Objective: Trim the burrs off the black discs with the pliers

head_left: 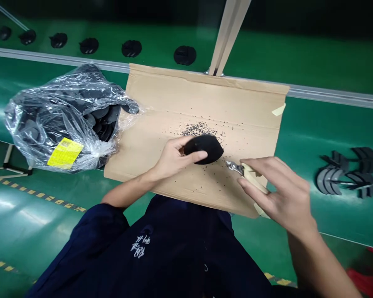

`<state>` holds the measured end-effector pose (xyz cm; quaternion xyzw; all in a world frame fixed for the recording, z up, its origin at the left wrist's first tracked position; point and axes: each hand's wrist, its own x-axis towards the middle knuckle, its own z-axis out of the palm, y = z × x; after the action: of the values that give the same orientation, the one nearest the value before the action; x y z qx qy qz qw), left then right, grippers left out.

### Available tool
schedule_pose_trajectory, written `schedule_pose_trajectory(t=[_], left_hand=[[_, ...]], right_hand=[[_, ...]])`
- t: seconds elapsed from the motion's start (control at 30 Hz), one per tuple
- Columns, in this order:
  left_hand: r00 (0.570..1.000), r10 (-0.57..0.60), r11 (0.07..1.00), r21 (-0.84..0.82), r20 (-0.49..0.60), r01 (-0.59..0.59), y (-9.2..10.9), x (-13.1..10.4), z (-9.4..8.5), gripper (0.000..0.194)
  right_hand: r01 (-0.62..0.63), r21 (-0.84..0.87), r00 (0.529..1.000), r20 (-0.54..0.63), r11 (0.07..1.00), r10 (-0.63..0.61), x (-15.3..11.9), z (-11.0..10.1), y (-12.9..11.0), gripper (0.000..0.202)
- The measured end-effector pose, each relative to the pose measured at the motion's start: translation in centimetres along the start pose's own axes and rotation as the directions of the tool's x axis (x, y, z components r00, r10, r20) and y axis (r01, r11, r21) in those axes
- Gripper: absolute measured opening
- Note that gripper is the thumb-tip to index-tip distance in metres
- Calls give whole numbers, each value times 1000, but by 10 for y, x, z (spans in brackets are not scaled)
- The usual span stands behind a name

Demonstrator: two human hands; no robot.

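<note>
My left hand [174, 159] grips a black rounded plastic part [205, 149] between thumb and fingers, held over a cardboard sheet [161, 97]. To its right, my right hand [279, 190] is wrapped round the pale handles of a pair of nippers [250, 176]. The metal jaws point left toward the black part and stay apart from it. Many tiny black bits [199, 130] lie scattered on the cardboard, thickest just beyond the part. The fingers under the part are hidden.
A clear plastic bag [65, 111] of black parts with a yellow label lies at the left. Stacked black parts [349, 171] stand on the right of the green table. Several black pieces, one of them a round part [185, 55], line the back beyond a metal rail [338, 96]. A post [230, 33] rises there.
</note>
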<state>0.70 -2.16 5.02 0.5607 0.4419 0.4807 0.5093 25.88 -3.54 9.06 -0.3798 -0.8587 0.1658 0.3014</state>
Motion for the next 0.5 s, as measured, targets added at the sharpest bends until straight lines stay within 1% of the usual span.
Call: schedule_pose_trajectory(t=[0.03,0.07,0.1,0.17,0.27,0.4,0.5], left_hand=[[994,-73,989,-138,-87,61,-6,0,4,35],[979,-138,961,-260,-150,96,-12,-1,8,39],[963,-190,928,-355,-191,112,-16,-2,12,42],[940,-246,878,-465,-236,113,-20,-5,17,44],[933,-243,867,-491,-264,87,-19,-10,23,44],[953,-158,905,-425,-259,34,-15,-15,26,44],[958,-97,922,-388,-270,-16,-14,-18,27,42]], right_hand=[[-48,-7,998,-32,999,48,-2,7,-1,30],[-87,-22,995,-53,996,86,-4,14,-2,29],[-116,-36,991,-68,993,114,-5,21,-5,29],[-147,-52,986,-86,988,142,-6,33,-10,30],[-165,-49,980,-122,985,158,-4,40,-17,32],[-171,-14,973,-158,985,166,-1,42,-21,32],[-152,25,973,-170,988,154,0,44,-23,31]])
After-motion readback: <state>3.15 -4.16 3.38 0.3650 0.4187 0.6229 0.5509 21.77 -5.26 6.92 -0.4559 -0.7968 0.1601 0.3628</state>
